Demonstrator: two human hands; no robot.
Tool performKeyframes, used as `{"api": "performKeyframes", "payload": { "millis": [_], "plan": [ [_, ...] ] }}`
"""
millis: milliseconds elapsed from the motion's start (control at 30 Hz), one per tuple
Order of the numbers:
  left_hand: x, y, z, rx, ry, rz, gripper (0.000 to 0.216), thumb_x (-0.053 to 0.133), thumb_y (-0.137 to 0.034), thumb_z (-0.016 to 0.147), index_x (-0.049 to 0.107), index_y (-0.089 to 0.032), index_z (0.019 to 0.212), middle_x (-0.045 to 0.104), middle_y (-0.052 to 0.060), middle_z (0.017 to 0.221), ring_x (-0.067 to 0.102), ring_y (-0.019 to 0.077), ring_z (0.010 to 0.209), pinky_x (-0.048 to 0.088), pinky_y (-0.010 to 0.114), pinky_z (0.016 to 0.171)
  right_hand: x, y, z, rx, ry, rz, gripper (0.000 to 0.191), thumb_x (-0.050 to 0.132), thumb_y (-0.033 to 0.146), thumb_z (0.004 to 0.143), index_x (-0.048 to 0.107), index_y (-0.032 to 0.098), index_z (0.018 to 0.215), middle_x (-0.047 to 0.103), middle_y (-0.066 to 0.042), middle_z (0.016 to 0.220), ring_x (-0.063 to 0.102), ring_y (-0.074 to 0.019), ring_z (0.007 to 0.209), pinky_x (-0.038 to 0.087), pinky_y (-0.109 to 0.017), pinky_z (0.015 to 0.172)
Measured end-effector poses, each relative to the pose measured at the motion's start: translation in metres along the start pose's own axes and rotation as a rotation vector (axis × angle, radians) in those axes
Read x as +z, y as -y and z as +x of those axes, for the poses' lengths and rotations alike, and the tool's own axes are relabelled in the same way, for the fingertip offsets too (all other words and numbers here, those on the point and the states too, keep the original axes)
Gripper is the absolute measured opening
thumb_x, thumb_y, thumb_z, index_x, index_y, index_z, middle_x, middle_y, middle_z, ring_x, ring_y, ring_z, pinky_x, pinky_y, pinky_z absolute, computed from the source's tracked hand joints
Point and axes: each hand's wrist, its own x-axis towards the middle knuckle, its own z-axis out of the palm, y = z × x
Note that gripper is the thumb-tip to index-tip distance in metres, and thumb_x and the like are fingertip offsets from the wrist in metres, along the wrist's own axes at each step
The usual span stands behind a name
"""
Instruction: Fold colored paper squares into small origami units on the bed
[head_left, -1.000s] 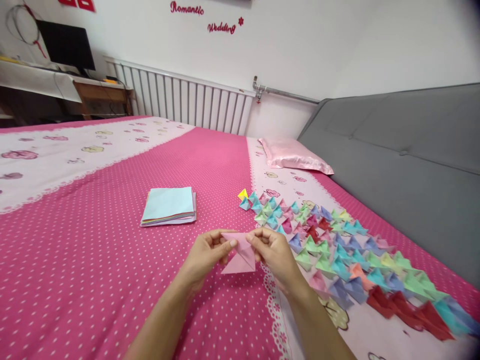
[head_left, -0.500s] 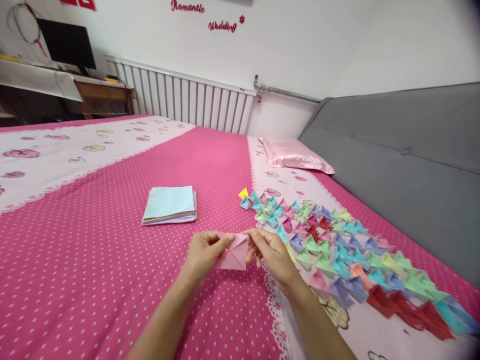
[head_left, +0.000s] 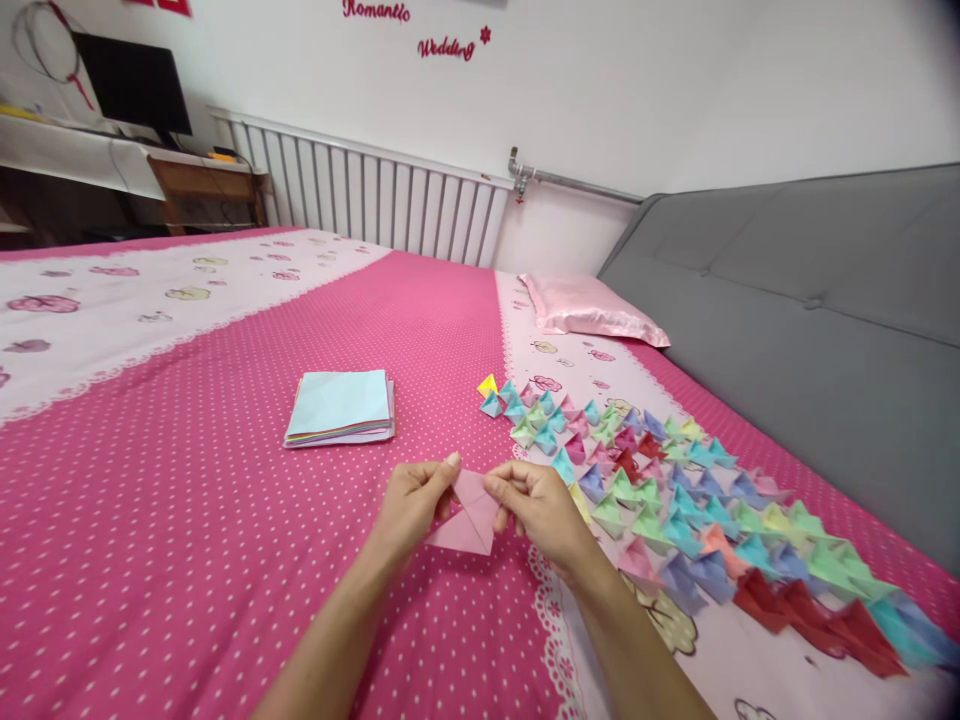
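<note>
At the frame's lower centre, the left hand [head_left: 409,505] now lifts its thumb from the folded pink paper [head_left: 471,522], we cannot tell its grip, so the right hand [head_left: 541,503], pinching the edge, seems to steady the folding.

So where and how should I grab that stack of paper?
I'd probably pinch the stack of paper top-to-bottom at the middle of its near edge, coming from your side: it lies flat, and its layered sheet edges face you there.

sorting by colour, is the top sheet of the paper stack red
No, the top sheet is light blue.
</note>
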Motion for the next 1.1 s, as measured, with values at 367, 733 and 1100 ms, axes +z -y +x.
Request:
{"api": "performKeyframes", "payload": {
  "millis": [367,733,1100],
  "plan": [
    [-0.002,0.003,0.001,0.025,0.054,-0.116,0.051,0.040,-0.046,0.081,0.049,-0.013,0.044,0.045,0.000,0.039,0.038,0.0081,0.039,0.027,0.021,0.044,-0.002,0.000,0.002,0.065,0.011,0.143,0.023,0.058,0.037,0.073,0.058,0.014,0.072,0.055,0.003,0.043,0.038,-0.0039,0.034,0.025,-0.014,0.036],
    [0.000,-0.012,-0.006,0.093,0.351,-0.250,0.037,0.063,-0.029,0.070,0.059,-0.018,0.105,0.060,0.009,0.106,0.054,0.0210,0.096,0.040,0.032,0.085,-0.004,0.000,0.003,0.307,0.278,0.666,0.021,0.063,0.031,0.071,0.058,0.011,0.068,0.049,0.005,0.040,0.040,-0.0017,0.032,0.028,-0.010,0.033],
    [-0.002,-0.003,-0.003,0.103,0.263,-0.238,0.015,0.060,-0.027,0.074,0.064,-0.014,0.077,0.063,0.003,0.066,0.057,0.0131,0.063,0.043,0.025,0.067,-0.001,0.000,0.002,0.290,0.239,0.550,0.020,0.059,0.030,0.072,0.061,0.013,0.083,0.062,-0.002,0.065,0.049,-0.0032,0.039,0.030,-0.010,0.030]
  ]
}}
